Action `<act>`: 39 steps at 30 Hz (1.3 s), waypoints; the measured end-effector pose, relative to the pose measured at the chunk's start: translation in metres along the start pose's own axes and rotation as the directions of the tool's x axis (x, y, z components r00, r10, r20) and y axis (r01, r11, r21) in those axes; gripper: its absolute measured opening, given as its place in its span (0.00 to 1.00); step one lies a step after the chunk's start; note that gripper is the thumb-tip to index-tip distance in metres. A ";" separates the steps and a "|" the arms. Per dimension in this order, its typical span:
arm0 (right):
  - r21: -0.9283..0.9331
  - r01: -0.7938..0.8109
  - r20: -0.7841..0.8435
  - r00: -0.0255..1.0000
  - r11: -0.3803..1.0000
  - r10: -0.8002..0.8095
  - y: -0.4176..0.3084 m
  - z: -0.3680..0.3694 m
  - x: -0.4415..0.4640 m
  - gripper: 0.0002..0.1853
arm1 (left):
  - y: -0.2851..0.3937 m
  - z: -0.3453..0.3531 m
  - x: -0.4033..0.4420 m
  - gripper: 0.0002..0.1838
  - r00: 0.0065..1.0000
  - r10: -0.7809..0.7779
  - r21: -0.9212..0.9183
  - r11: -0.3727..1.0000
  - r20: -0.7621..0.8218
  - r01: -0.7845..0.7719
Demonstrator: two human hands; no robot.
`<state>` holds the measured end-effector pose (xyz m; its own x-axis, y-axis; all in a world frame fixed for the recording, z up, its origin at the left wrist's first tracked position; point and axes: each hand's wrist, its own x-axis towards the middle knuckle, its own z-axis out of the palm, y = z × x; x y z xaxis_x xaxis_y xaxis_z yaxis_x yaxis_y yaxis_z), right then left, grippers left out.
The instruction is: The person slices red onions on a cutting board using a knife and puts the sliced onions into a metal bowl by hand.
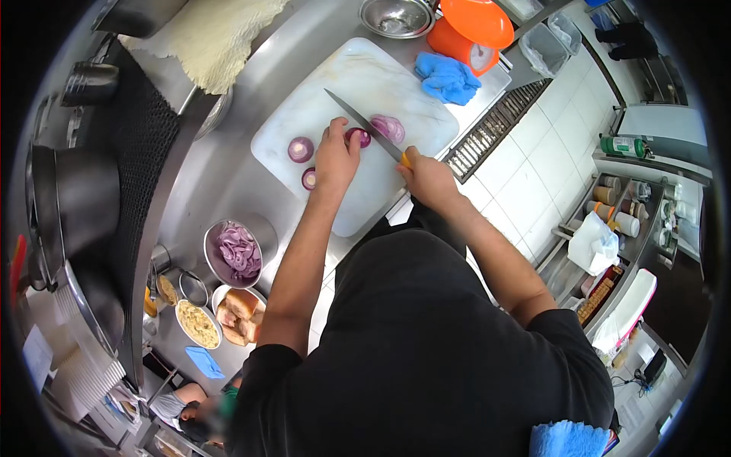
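My right hand (pixel 426 177) is closed round the orange handle of a long knife (pixel 358 120), whose blade points up and left over the white cutting board (pixel 297 103). My left hand (pixel 337 156) holds a red onion piece (pixel 358 137) against the board, its fingers bent beside the blade. Sliced onion (pixel 388 128) lies just on the other side of the knife. Left of my left hand sit an onion half (pixel 301 149) and a smaller one (pixel 309 179), which the hand partly hides.
A steel bowl of sliced onion (pixel 237 251), a dish of yellowish food (pixel 198 324) and a bread plate (pixel 241 315) stand lower left. Beyond the board are a blue cloth (pixel 447 78), an orange scale (pixel 463 42) and a metal bowl (pixel 396 17). Another person (pixel 186 404) is at bottom left.
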<state>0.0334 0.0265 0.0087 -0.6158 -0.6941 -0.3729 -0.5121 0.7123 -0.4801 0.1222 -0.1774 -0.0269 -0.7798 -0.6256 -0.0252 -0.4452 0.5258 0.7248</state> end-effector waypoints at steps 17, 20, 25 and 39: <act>-0.089 0.001 0.112 0.994 0.996 0.009 -0.034 -0.032 0.003 0.17 | 0.004 -0.012 -0.006 0.19 0.947 0.132 -0.055 0.991 0.293 -0.121; -0.096 -0.007 0.121 0.992 0.995 0.019 -0.035 -0.033 -0.003 0.17 | 0.004 -0.011 -0.007 0.19 0.945 0.157 -0.068 0.987 0.286 -0.143; -0.077 0.063 -0.025 0.998 0.995 -0.065 -0.020 0.016 0.024 0.16 | 0.001 -0.012 -0.004 0.19 0.942 0.166 -0.086 0.985 0.292 -0.147; -0.122 0.058 0.083 0.995 0.991 -0.048 -0.042 -0.025 0.015 0.17 | -0.001 -0.013 -0.001 0.18 0.939 0.157 -0.081 0.987 0.306 -0.139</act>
<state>0.0306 -0.0114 0.0435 -0.5387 -0.7339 -0.4137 -0.6164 0.6781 -0.4004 0.1289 -0.1844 -0.0188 -0.9367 -0.3286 -0.1206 -0.2958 0.5590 0.7746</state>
